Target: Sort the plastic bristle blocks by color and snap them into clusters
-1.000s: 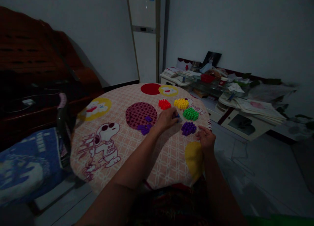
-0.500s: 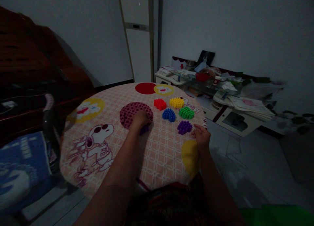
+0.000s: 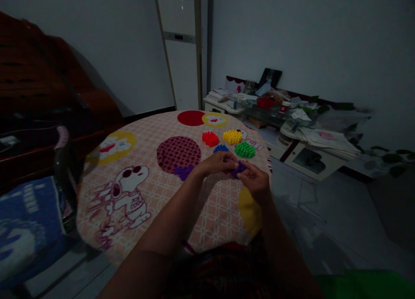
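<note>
On a round table with a cartoon-dog cloth [image 3: 136,191] lie clusters of small studded toy pieces: red [image 3: 210,138], yellow [image 3: 232,136], green [image 3: 244,149] and blue [image 3: 221,148], the blue one partly hidden behind my left hand. A few loose purple pieces [image 3: 183,172] lie by the dark red dotted circle. My left hand [image 3: 218,162] and my right hand [image 3: 254,181] meet above the cloth, fingers pinched together on a purple cluster [image 3: 238,167] held between them.
A low glass-topped cabinet [image 3: 285,121] cluttered with papers, a red bowl and a cup stands behind the table at right. A tall white appliance [image 3: 184,48] is in the corner. A dark red sofa [image 3: 42,87] and blue fabric [image 3: 26,221] are at left.
My left hand left the loose purple pieces and came right to the purple cluster. My right hand closed on that cluster, so both hands now hold it together.
</note>
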Demonstrator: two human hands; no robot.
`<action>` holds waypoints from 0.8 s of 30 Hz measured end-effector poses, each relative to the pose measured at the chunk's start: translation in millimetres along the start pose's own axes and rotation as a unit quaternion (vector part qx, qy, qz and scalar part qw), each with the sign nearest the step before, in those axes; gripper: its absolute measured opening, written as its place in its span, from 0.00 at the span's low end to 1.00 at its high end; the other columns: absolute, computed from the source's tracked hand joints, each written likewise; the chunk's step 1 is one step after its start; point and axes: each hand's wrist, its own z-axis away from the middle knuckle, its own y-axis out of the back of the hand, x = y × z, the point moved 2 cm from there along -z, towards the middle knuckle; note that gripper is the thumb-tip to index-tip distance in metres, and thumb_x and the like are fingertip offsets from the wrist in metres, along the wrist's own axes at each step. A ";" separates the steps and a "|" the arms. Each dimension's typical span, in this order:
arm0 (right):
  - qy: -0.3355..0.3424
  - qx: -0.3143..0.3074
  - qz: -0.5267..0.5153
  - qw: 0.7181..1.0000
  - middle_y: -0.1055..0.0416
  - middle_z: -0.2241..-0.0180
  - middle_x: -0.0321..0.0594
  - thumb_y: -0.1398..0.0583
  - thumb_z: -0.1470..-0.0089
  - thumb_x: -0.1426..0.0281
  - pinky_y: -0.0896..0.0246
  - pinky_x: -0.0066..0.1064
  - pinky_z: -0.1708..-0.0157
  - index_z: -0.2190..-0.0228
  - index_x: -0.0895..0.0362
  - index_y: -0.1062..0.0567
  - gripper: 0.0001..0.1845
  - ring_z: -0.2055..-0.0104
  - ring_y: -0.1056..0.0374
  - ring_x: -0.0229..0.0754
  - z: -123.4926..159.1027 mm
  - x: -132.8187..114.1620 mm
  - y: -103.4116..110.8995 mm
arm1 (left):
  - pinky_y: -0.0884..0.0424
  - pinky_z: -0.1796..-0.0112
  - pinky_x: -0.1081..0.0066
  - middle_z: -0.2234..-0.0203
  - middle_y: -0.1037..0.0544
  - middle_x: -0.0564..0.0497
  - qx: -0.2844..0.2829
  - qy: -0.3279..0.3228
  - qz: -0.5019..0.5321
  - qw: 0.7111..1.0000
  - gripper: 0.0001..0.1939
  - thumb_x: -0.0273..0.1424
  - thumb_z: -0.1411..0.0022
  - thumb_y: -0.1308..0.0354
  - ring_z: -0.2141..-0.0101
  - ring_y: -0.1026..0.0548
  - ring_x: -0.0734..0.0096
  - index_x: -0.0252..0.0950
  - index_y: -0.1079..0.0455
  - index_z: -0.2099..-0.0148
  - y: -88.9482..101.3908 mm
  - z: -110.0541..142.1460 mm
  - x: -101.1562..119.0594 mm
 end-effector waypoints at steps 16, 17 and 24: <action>-0.069 0.105 0.061 0.990 0.30 0.79 0.34 0.30 0.61 0.59 0.40 0.28 0.79 0.65 0.61 0.21 0.23 0.79 0.37 0.36 -3.7 41.8 51.2 | 0.34 0.70 0.74 0.75 0.22 0.49 0.262 0.058 -0.354 0.896 0.06 0.30 0.46 0.38 0.72 0.26 0.70 0.33 0.25 0.67 92.9 32.0 -6.3; -0.066 0.099 0.070 0.990 0.31 0.80 0.34 0.30 0.61 0.59 0.40 0.29 0.78 0.65 0.61 0.21 0.23 0.79 0.37 0.36 -2.9 45.5 48.0 | 0.34 0.70 0.74 0.74 0.21 0.48 0.269 0.073 -0.374 0.885 0.05 0.30 0.46 0.38 0.71 0.25 0.69 0.33 0.24 0.67 98.0 35.1 -8.8; -0.039 0.083 0.130 0.987 0.31 0.79 0.33 0.33 0.57 0.59 0.38 0.29 0.74 0.63 0.60 0.22 0.21 0.76 0.35 0.38 -0.2 46.2 30.4 | 0.36 0.71 0.73 0.72 0.20 0.47 0.264 0.147 -0.409 0.861 0.07 0.29 0.44 0.41 0.72 0.25 0.68 0.34 0.22 0.64 108.0 41.6 -19.1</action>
